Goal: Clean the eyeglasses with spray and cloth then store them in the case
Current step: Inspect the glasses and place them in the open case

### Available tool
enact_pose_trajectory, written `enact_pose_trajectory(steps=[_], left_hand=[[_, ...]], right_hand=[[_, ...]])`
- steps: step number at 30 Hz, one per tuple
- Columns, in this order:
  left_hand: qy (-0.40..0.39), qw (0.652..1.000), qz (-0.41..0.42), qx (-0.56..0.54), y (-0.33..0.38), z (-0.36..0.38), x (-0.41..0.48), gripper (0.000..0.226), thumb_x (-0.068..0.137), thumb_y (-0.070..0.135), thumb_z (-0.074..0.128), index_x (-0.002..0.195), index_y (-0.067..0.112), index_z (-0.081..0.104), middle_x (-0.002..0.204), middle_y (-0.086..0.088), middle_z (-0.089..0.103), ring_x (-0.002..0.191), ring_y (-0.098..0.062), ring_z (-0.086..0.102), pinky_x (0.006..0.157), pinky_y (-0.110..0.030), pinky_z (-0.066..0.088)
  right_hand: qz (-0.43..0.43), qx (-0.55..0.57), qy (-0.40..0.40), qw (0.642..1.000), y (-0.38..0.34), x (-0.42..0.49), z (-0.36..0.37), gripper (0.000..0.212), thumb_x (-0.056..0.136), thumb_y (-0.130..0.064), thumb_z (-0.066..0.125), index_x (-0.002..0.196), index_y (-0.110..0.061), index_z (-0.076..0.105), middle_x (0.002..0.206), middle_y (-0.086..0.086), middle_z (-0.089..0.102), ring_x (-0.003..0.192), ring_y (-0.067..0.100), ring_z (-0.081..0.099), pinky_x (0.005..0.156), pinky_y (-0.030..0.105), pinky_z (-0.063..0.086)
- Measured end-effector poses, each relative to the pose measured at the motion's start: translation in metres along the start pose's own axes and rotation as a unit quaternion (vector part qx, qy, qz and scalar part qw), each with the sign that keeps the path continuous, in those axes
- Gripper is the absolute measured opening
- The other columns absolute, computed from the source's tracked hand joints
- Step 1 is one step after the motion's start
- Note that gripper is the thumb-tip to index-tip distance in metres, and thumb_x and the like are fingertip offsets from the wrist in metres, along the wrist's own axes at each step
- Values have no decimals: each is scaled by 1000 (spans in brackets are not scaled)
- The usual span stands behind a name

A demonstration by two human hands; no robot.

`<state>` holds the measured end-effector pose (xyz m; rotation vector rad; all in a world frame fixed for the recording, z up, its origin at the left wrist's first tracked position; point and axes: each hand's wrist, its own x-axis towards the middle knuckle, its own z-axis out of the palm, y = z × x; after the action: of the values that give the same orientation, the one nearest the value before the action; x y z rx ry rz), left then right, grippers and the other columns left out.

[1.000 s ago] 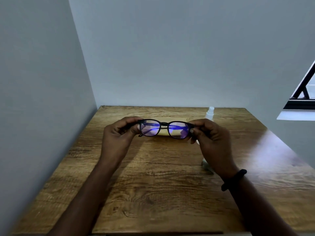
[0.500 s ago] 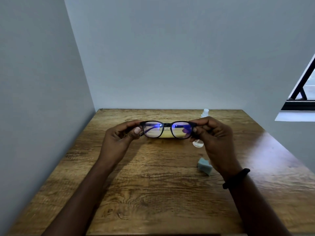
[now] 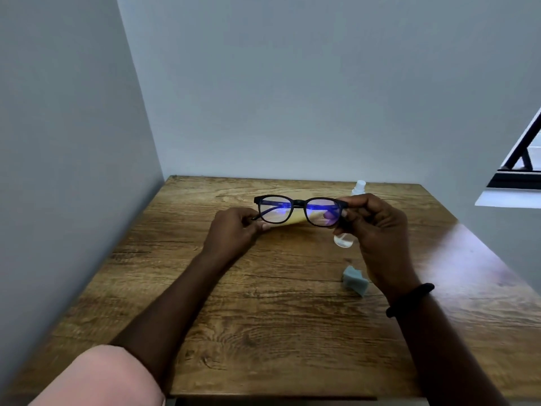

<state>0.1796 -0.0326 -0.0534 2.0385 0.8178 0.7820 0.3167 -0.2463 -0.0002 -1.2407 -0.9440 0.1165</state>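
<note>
Dim, soft daylight enters from the window opening (image 3: pixel 524 168) at right, throwing a pale glare patch on the brown wood-grain table (image 3: pixel 456 244), blue reflections on the black-framed eyeglasses (image 3: pixel 301 210), while wide-angle distortion bends the slightly soft edges.

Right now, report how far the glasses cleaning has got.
Done: nothing shows for certain. In hand: both hands, left hand and right hand, hold the eyeglasses above the table. Left: the spray bottle and folded cloth sit unused; the yellowish thing behind the lenses may be the case.
</note>
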Motion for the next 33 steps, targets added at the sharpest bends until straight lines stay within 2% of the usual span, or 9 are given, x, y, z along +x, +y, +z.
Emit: enact_pose_trajectory(steps=[3, 6, 9, 15, 19, 24, 28, 33], left_hand=[[6, 1000, 11, 21, -9, -14, -4, 16, 85, 29, 83, 99, 22, 82, 87, 8, 79, 81, -8, 72, 68, -25, 51], [5, 1000, 0, 25, -15, -35, -14, 5, 83, 25, 84, 88, 25, 82, 84, 13, 79, 82, -3, 72, 73, -27, 53], [7, 999, -20, -25, -21, -55, -34, 8, 83, 24, 85, 89, 26, 82, 88, 14, 79, 81, -3, 72, 74, -29, 53], [15, 997, -5, -80, -32, -70, -63, 13, 79, 14, 88, 83, 25, 83, 107, 11, 78, 104, 2, 71, 93, -24, 53], [11, 999, 27, -35, -29, -64, -62, 17, 79, 13, 87, 79, 29, 82, 116, 8, 74, 113, 1, 65, 92, -24, 51], [5, 999, 24, -35, -32, -60, -60, 21, 78, 12, 87, 77, 32, 81, 108, 12, 71, 104, -6, 66, 87, -28, 53], [-16, 996, 12, -82, -35, -60, -60, 18, 80, 9, 85, 78, 26, 81, 98, 9, 77, 96, -10, 72, 82, -31, 52], [-28, 996, 6, -87, -31, -60, -61, 18, 79, 5, 85, 81, 23, 82, 98, 17, 78, 102, 2, 70, 92, -27, 53]], right_hand=[[6, 4, 2, 1000, 2, 0, 2, 28, 91, 10, 61, 96, -15, 72, 83, 2, 79, 63, 22, 71, 62, 28, 59], [18, 9, -1, 1000, 4, -1, 5, 25, 91, 11, 60, 97, -11, 71, 81, 6, 79, 67, 25, 73, 63, 31, 60], [43, 8, -8, 999, 7, -2, 10, 20, 91, 11, 60, 97, -7, 69, 76, 3, 78, 64, 18, 72, 61, 27, 60], [135, 29, -24, 990, 15, -8, 22, 15, 93, 7, 60, 92, -7, 66, 71, 13, 76, 62, 20, 72, 58, 25, 59], [203, 37, -26, 978, 18, -9, 26, 17, 97, 4, 57, 92, -10, 66, 75, 12, 77, 66, 18, 73, 59, 25, 59], [258, 56, -30, 964, 24, -8, 31, 12, 99, 4, 54, 100, -3, 63, 82, 15, 77, 66, 16, 73, 58, 23, 58], [266, 31, -46, 962, 29, -9, 36, 16, 99, 4, 55, 112, 11, 60, 88, 21, 76, 66, 17, 73, 56, 23, 57], [280, 18, -55, 958, 33, -8, 33, 20, 99, 5, 53, 116, 14, 57, 84, 17, 76, 66, 16, 72, 56, 23, 57]])
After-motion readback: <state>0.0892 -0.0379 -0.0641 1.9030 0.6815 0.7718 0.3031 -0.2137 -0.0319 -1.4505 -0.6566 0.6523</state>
